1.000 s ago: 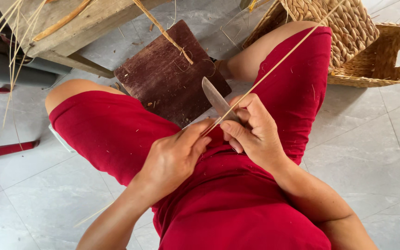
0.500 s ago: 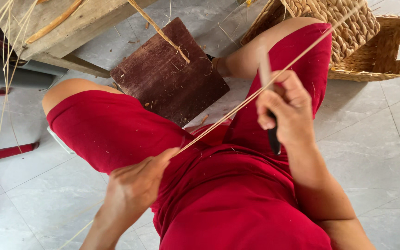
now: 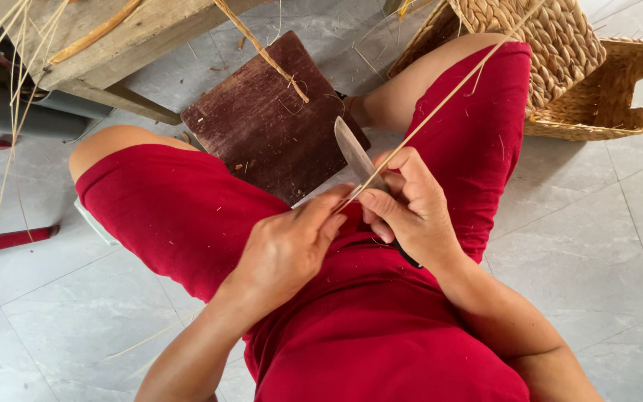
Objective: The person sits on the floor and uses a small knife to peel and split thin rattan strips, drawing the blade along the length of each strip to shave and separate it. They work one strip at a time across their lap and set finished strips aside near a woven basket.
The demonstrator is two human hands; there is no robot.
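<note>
Both grips on strip (image 3: 440, 104), knife (image 3: 355, 152) beneath.

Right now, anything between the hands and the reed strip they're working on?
Nothing visible. The left hand pinches the reed strip at its near end, and the right hand holds the knife with its blade against the strip beside those fingertips. The strip runs free over the red-clad thigh toward the woven baskets.

Floor (image 3: 597, 246): pale grey glossy tiles, thin grout lines, stray straw bits scattered. Rough wooden bench (image 3: 113, 41) top left, thin straw stalks hanging off its edge. Dark brown wooden board (image 3: 262, 126) flat on floor. Woven baskets (image 3: 597, 82) top right. Even, soft daylight.
</note>
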